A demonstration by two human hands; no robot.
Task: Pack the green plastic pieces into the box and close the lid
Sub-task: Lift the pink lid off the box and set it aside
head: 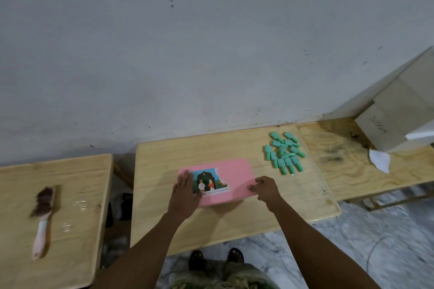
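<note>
Wooden counter (211,225): left hand (185,195) flat on the pink box (237,176), right hand (266,189) pinching its right edge; green pieces (284,155) lie farther right, nearer that hand.

Both forearms reach up mid-frame; left hand (185,191) lies flat, fingers straight; right hand (265,189) curls, pinching the pink box (234,171) by its edge.

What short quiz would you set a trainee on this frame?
1. True or false: the green pieces lie loose on the middle table, outside the pink box.
2. The left hand on the box is: A flat, B fisted, C lifted off.
3. Fill in: the brush lies on the side table at the person's ___.
Key: 1 true; 2 A; 3 left.
</note>
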